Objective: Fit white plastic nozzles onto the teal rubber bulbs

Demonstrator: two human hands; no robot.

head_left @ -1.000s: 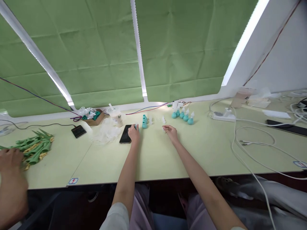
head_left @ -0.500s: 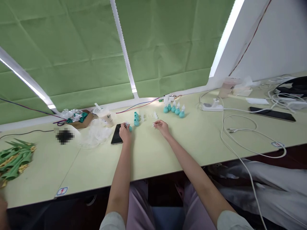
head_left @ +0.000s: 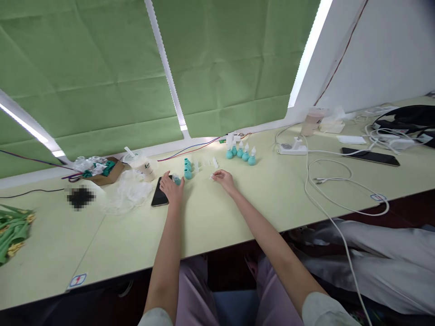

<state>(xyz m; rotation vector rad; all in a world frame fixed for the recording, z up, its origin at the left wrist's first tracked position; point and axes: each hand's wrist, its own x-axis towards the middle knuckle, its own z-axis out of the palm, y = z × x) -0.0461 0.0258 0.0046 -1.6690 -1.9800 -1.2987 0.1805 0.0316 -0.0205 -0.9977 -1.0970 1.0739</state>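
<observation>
My left hand [head_left: 171,189] rests on the pale green table [head_left: 217,213], fingers curled round a small teal bulb [head_left: 176,180], beside a black phone [head_left: 158,197]. My right hand [head_left: 222,179] lies a little to the right, pinching a small white piece [head_left: 212,177] at its fingertips. Two more teal bulbs [head_left: 187,168] stand just behind my left hand, with small white caps [head_left: 205,162] next to them. A row of several teal bulbs fitted with white tips [head_left: 240,153] stands farther back to the right.
A drink cup [head_left: 143,165], a cardboard box [head_left: 102,169] and crumpled clear plastic [head_left: 125,193] lie at the left. Green plastic parts [head_left: 12,228] sit at the far left. A power strip [head_left: 292,148], white cables [head_left: 335,190], another phone [head_left: 370,156] and a black bag [head_left: 408,118] are at the right.
The view has swung to the right. My left hand lifted a teal bulb by the phone and now sits lower on it. The other person's hand at the left is out of view.
</observation>
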